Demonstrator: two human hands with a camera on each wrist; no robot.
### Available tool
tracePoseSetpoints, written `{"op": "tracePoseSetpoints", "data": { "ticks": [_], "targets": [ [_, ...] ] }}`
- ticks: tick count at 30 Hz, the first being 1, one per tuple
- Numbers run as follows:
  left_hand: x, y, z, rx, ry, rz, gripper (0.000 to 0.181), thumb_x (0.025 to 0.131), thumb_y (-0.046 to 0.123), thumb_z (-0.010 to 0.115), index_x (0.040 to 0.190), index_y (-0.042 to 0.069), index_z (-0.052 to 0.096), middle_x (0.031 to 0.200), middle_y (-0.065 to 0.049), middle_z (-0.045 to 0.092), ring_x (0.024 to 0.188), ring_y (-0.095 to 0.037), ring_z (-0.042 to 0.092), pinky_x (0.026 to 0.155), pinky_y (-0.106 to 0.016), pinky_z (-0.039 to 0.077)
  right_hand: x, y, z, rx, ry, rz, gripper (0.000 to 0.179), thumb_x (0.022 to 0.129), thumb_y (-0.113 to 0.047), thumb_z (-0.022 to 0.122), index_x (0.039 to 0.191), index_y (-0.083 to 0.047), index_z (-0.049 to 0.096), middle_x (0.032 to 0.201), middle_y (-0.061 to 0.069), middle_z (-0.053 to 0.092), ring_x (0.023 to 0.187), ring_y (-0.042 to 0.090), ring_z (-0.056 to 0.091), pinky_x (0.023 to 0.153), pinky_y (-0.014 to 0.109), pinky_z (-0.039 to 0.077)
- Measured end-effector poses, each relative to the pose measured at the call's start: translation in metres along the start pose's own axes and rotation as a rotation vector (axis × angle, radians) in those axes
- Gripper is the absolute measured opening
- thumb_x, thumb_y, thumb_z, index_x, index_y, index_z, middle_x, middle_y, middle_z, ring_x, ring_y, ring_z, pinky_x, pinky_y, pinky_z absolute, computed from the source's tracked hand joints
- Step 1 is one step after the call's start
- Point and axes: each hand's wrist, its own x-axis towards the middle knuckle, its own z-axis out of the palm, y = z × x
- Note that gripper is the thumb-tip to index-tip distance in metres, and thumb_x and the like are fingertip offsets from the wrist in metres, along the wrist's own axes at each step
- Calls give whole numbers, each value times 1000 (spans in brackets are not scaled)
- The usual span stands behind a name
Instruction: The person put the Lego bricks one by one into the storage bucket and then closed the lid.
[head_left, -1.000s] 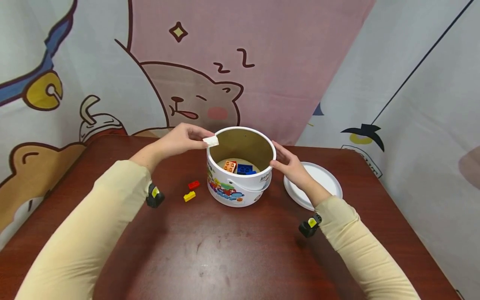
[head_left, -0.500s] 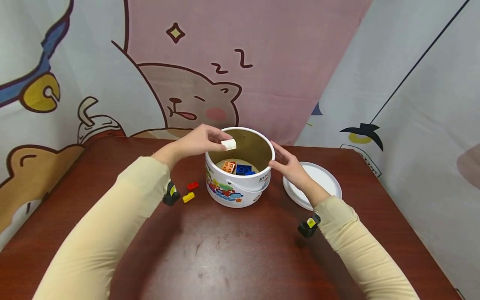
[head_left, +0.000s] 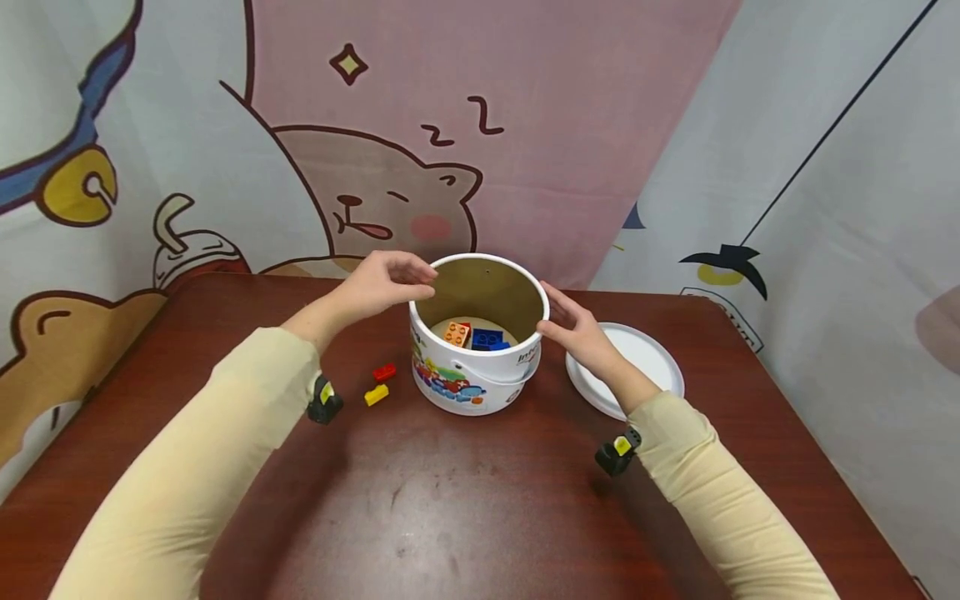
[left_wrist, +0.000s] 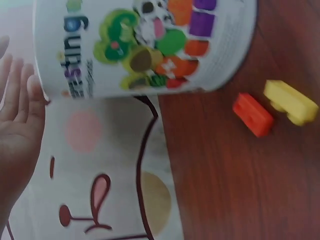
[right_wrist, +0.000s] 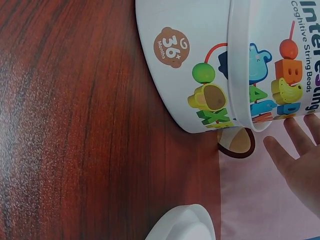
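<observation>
A white toy bucket (head_left: pixel 468 375) with colourful printing stands upright on the table. Inside it lie an orange brick (head_left: pixel 457 333) and blue bricks (head_left: pixel 487 338), with a bit of red behind the orange one. My left hand (head_left: pixel 378 283) hovers at the bucket's left rim, fingers loosely extended and holding nothing. On the opposite side, my right hand (head_left: pixel 581 333) rests against the rim with its fingers spread and fairly straight. A red brick (head_left: pixel 384 372) and a yellow brick (head_left: pixel 377 394) lie left of the bucket. The white brick seen earlier is out of sight.
A round white lid (head_left: pixel 652 358) lies flat on the table right of the bucket, partly under the right forearm. The bucket's white handle (head_left: pixel 498 379) hangs down its front. Behind the brown table (head_left: pixel 450 500) hangs a printed cloth (head_left: pixel 562 125).
My left hand moved right over the bucket with a white brick, let go of it there, and drew back left to the rim. My right hand stayed at the rim.
</observation>
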Motion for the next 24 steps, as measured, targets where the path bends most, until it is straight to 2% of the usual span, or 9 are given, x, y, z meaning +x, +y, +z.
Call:
{"op": "tracePoseSetpoints", "data": {
  "ticks": [3,5,10,14,20,24],
  "targets": [
    [-10,-10,-8,8,72,-34,29,84,19,68,107,2,64,100,-10,66,90,-14,58,80,-28,47,0,0,0,-3,0,6,65,92,-13,59,148,-8,26,151,18,29,136,36,34,105,49,34],
    [-16,-18,-13,8,96,-53,30,85,19,68,108,2,64,98,-7,65,89,-13,57,78,-27,46,0,0,-1,-9,4,8,64,92,-12,58,148,-8,26,151,18,30,136,36,34,104,48,35],
    [-29,-45,-19,29,88,-117,30,86,21,67,110,4,63,100,-8,63,91,-14,56,81,-27,45,-1,2,-2,-24,13,11,64,92,-12,58,148,-8,26,150,18,31,135,36,35,103,39,39],
    [-37,-69,-14,48,65,-154,31,85,22,68,110,3,64,101,-12,64,91,-16,56,80,-25,46,-1,2,-1,-25,15,14,64,92,-9,57,148,-7,26,150,18,31,135,36,36,102,36,41],
    [-47,-96,-2,60,47,-166,31,85,16,68,109,-3,63,99,-15,65,88,-19,57,76,-24,46,0,2,-1,-27,15,7,64,92,-10,58,148,-7,26,150,18,30,135,36,35,105,48,35],
    [-52,-108,5,65,28,-183,30,85,14,68,108,-4,63,98,-15,66,88,-21,57,76,-25,46,0,2,0,-13,11,8,63,92,-8,57,148,-7,26,150,18,30,136,36,34,105,49,34]
  ]
}}
